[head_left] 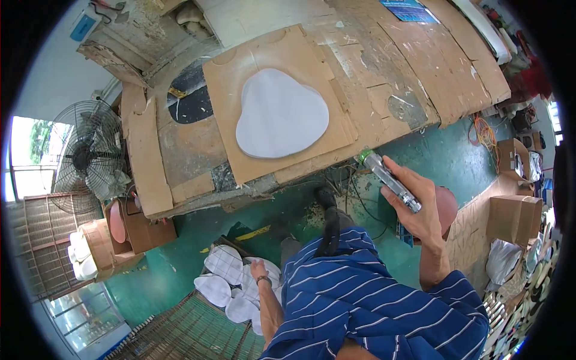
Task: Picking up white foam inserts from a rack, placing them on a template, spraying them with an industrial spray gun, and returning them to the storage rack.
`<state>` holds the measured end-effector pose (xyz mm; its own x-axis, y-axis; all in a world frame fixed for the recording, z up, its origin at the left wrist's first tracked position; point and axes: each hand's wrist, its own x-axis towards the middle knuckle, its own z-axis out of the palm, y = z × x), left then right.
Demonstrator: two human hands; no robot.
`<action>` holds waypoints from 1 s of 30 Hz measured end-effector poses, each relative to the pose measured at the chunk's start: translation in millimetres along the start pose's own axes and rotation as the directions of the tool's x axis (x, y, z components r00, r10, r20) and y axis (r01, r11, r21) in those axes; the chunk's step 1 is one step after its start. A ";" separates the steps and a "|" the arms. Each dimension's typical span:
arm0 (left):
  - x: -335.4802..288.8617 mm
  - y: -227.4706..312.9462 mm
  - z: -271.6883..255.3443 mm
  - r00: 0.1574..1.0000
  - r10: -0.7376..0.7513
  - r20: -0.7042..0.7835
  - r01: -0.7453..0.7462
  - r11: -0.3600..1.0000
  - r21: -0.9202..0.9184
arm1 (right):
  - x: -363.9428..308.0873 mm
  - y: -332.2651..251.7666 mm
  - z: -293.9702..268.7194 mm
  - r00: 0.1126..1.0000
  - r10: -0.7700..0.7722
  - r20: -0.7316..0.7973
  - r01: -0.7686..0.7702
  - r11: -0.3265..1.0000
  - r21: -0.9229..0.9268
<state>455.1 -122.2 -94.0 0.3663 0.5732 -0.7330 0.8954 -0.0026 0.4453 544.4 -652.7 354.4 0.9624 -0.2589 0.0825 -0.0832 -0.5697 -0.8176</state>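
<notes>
Metal tool [393, 181], pad [282, 114] on cardboard [223, 108], fan [84, 157]

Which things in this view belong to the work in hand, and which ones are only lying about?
Likely in the work:
silver tool, in the right grip
white pad
cardboard under it
lower pads, by the left grip

Probably just around:
fan
blue sheet
orange cord
boxes

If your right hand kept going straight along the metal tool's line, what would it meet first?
Probably the bench's near edge, then the cardboard sheet under the white pad. Depth is unclear from this view, so the right hand's metal tool might pass above the edge.
</notes>
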 end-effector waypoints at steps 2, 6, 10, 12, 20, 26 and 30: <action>3.2 6.7 -2.1 0.999 0.038 0.021 -0.037 0.998 -0.049 | -6.9 -1.9 2.5 0.999 -0.016 0.044 0.016 1.000 0.016; 7.1 -0.5 -4.0 0.999 -0.014 0.038 0.013 1.000 0.014 | -19.1 -4.4 3.0 0.985 0.019 0.170 -0.013 0.999 -0.032; 8.8 -16.3 -6.8 0.991 -0.066 0.118 0.063 0.998 0.029 | -21.5 -4.0 -3.2 0.997 0.040 0.061 -0.040 0.999 -0.013; 8.6 -20.5 -7.5 0.988 -0.087 0.125 0.077 0.994 0.080 | -22.9 -5.3 -8.6 0.996 0.070 -0.052 -0.071 0.997 -0.011; 10.1 -6.1 -11.8 0.990 -0.076 0.116 0.058 0.987 0.153 | -37.3 -21.9 -2.4 0.978 0.134 0.158 -0.143 0.989 0.046; 17.9 31.8 -3.1 0.992 0.003 0.128 -0.013 0.997 0.079 | -9.0 -29.9 32.2 0.987 0.018 0.158 -0.035 0.994 0.103; 17.6 45.0 5.4 0.991 0.024 0.129 -0.028 0.999 0.028 | 17.6 -25.9 42.1 0.998 -0.061 0.002 0.061 0.996 0.064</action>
<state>503.2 -116.7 -89.7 0.4176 0.4626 -0.7820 0.8913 -0.0415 0.4514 574.4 -609.7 353.1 0.9661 -0.2225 0.1311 -0.0081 -0.5336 -0.8457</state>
